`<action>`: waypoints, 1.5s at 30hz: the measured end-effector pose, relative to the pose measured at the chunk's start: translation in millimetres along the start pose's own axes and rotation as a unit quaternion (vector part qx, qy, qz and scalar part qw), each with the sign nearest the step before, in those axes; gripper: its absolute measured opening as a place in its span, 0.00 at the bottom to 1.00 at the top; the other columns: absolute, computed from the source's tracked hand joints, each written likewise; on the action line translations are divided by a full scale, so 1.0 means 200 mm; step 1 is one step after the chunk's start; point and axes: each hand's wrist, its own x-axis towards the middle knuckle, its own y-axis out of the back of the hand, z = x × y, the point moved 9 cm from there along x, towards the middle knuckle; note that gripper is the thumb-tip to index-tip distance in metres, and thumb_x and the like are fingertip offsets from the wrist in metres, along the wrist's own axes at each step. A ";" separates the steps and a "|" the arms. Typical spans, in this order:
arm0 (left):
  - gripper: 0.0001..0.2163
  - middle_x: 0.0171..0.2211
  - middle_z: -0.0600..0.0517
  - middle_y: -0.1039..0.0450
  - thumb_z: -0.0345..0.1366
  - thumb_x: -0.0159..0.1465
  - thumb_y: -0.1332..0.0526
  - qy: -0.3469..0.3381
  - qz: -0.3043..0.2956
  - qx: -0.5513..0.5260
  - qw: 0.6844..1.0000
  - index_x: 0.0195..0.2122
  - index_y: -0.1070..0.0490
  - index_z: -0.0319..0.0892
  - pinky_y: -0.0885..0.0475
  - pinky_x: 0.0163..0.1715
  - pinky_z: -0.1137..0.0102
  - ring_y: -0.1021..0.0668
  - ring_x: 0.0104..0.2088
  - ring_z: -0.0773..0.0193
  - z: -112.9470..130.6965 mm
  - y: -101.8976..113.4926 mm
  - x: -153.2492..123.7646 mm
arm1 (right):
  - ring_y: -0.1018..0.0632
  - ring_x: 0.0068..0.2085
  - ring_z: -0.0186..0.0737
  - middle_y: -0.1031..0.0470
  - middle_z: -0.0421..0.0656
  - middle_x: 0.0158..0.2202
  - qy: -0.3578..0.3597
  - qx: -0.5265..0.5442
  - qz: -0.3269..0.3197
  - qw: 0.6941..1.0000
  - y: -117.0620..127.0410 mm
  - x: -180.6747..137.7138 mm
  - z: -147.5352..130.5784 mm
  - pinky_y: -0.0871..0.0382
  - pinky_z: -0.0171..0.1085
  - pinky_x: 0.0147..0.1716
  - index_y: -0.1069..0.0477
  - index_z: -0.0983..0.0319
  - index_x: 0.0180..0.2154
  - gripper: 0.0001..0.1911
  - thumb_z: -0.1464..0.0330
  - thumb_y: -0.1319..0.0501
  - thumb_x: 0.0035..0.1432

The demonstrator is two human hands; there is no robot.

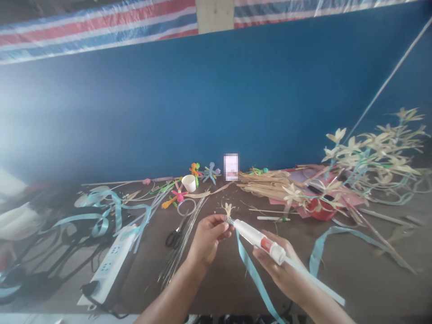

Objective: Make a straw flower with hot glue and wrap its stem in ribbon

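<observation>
My left hand (208, 237) is closed in a pinch on a small straw flower (228, 209) with a light blue ribbon (251, 270) trailing down from it. My right hand (281, 265) is wrapped round a white glue gun (258, 237) with a red band. The gun's tip touches the base of the flower, right beside my left fingertips. A white glue stick (317, 281) sticks out of the gun's back over my right wrist. Both hands hover above the brown table (354, 265).
Black scissors (175, 234), a bundle of thin wires (180, 252) and a white power strip (110, 265) lie at the left, with blue ribbons (108, 211). A white cup (189, 182) and tape ring (186, 207) stand behind. Straw strips (266, 184) and finished straw flowers (371, 153) fill the right.
</observation>
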 end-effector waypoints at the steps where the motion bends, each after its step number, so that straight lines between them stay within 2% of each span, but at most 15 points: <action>1: 0.06 0.26 0.50 0.29 0.29 0.49 0.36 -0.003 0.001 0.000 1.000 0.29 0.28 0.36 0.33 0.28 0.74 0.27 0.28 0.67 0.00 0.00 0.00 | 0.29 0.22 0.38 0.30 0.40 0.20 0.004 -0.007 -0.004 1.000 0.00 0.00 -0.01 0.37 0.33 0.20 0.31 0.59 0.25 0.11 0.58 0.40 0.47; 6: 0.06 0.25 0.51 0.30 0.30 0.48 0.36 -0.020 0.018 0.016 0.999 0.28 0.28 0.36 0.34 0.27 0.75 0.28 0.26 0.69 0.01 0.01 0.00 | 0.33 0.20 0.34 0.34 0.38 0.19 0.057 -0.085 -0.023 0.994 -0.03 0.01 -0.09 0.40 0.32 0.20 0.36 0.59 0.22 0.11 0.60 0.42 0.50; 12: 0.06 0.24 0.51 0.30 0.31 0.49 0.37 -0.038 0.017 0.034 0.999 0.29 0.28 0.35 0.35 0.27 0.75 0.30 0.24 0.72 0.02 0.00 0.00 | 0.38 0.21 0.31 0.43 0.36 0.21 0.075 -0.176 -0.069 0.979 -0.10 0.02 -0.09 0.45 0.31 0.20 0.47 0.60 0.23 0.15 0.59 0.48 0.55; 34: 0.07 0.23 0.52 0.31 0.26 0.48 0.39 -0.042 0.024 0.017 0.999 0.30 0.30 0.35 0.37 0.25 0.75 0.32 0.21 0.74 0.00 0.02 0.01 | 0.38 0.22 0.32 0.42 0.36 0.22 0.072 -0.200 -0.094 0.973 -0.13 0.00 -0.08 0.47 0.31 0.22 0.47 0.60 0.24 0.16 0.56 0.49 0.56; 45: 0.07 0.24 0.53 0.31 0.27 0.49 0.39 -0.044 0.027 0.025 0.998 0.30 0.30 0.35 0.36 0.26 0.75 0.32 0.21 0.74 0.02 0.00 -0.01 | 0.38 0.21 0.31 0.42 0.36 0.21 0.087 -0.211 -0.070 0.971 -0.11 0.01 -0.12 0.46 0.31 0.21 0.46 0.60 0.23 0.16 0.57 0.49 0.56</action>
